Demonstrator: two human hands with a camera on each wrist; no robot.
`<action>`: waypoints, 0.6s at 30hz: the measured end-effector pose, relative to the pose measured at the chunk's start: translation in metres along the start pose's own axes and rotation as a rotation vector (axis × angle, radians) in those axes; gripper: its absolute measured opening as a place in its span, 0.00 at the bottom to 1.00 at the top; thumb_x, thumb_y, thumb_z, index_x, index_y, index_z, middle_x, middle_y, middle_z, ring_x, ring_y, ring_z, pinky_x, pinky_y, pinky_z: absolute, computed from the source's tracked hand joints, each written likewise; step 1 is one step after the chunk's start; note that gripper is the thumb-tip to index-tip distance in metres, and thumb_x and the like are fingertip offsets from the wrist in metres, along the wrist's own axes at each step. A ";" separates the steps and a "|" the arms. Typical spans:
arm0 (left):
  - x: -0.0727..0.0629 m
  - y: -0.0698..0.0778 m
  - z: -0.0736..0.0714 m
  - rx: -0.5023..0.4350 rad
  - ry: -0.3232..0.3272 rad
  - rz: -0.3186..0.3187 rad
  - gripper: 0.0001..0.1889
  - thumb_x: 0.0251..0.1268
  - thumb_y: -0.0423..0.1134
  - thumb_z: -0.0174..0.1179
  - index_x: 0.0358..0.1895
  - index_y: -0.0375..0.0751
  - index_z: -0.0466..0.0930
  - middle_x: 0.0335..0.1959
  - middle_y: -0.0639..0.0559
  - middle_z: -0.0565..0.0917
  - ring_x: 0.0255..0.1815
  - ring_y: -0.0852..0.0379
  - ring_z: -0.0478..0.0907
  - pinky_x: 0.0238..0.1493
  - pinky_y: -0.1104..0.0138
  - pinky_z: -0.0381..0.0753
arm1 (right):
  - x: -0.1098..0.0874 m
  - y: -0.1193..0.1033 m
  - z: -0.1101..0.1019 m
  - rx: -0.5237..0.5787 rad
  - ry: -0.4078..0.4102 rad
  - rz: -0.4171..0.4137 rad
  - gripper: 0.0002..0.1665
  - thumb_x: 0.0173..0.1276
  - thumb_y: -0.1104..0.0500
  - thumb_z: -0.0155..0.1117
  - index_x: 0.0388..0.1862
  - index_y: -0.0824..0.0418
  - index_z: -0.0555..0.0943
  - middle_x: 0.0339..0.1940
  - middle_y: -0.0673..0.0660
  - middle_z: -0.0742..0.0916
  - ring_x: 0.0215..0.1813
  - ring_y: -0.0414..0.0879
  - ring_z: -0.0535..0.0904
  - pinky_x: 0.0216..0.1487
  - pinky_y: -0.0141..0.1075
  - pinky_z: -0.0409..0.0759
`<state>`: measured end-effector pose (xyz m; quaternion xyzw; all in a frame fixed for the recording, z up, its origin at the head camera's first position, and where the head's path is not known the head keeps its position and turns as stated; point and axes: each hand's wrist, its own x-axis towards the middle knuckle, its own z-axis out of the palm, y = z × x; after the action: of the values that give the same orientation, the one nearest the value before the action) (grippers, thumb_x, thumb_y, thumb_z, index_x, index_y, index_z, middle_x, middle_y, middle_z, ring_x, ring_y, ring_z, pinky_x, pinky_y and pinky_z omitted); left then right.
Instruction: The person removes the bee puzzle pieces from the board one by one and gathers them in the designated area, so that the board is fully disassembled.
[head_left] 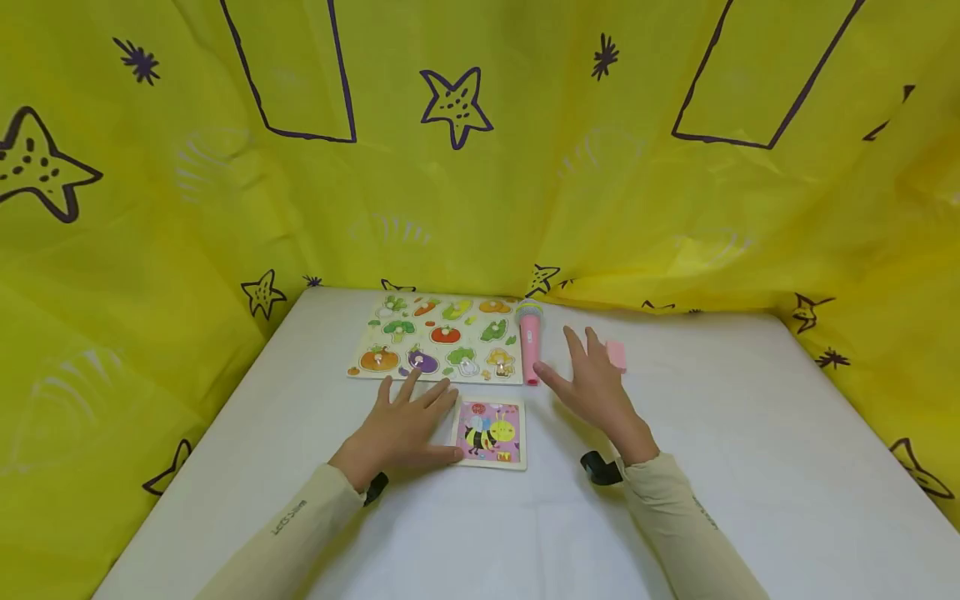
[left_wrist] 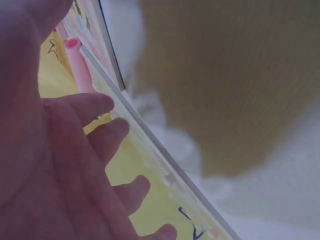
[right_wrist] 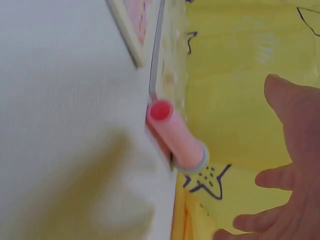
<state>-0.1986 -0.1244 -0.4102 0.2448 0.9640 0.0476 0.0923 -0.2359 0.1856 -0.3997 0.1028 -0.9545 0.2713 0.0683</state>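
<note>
My left hand point(head_left: 408, 425) is spread with straight fingers, its thumb at the left edge of a small square bee puzzle point(head_left: 489, 433) and its fingertips near the lower edge of a vegetable puzzle board point(head_left: 360, 368). The right hand point(head_left: 595, 385) hovers over the table with fingers apart, holding nothing. Just left of its thumb lies a pink toy microphone point(head_left: 531, 346), its grey head pointing to the back; the right wrist view shows the open handle end of that microphone point(right_wrist: 175, 135). A small pink block point(head_left: 616, 357) sits beyond the right fingers, partly hidden by them.
A white cloth covers the table point(head_left: 750, 450). Along the back and both sides hangs a yellow curtain point(head_left: 525, 192) with star drawings. The vegetable board and the microphone lie side by side near the table's back edge.
</note>
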 end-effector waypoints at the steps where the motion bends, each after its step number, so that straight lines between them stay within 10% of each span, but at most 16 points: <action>1: -0.001 0.001 0.001 0.003 -0.006 0.003 0.49 0.70 0.72 0.61 0.86 0.50 0.62 0.87 0.52 0.60 0.87 0.31 0.42 0.79 0.28 0.39 | 0.000 -0.003 0.001 0.022 -0.006 -0.010 0.51 0.80 0.41 0.64 0.85 0.72 0.57 0.82 0.82 0.59 0.80 0.79 0.57 0.72 0.77 0.61; 18: -0.001 0.007 0.003 -0.072 -0.043 -0.045 0.47 0.71 0.68 0.64 0.85 0.47 0.64 0.85 0.50 0.63 0.84 0.32 0.56 0.78 0.36 0.61 | 0.003 -0.059 0.031 0.153 -0.219 -0.140 0.36 0.77 0.49 0.71 0.74 0.70 0.77 0.64 0.71 0.79 0.61 0.60 0.77 0.66 0.55 0.79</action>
<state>-0.1941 -0.1187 -0.4117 0.2203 0.9648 0.0751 0.1227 -0.2274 0.1202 -0.3954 0.2032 -0.9233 0.3250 -0.0256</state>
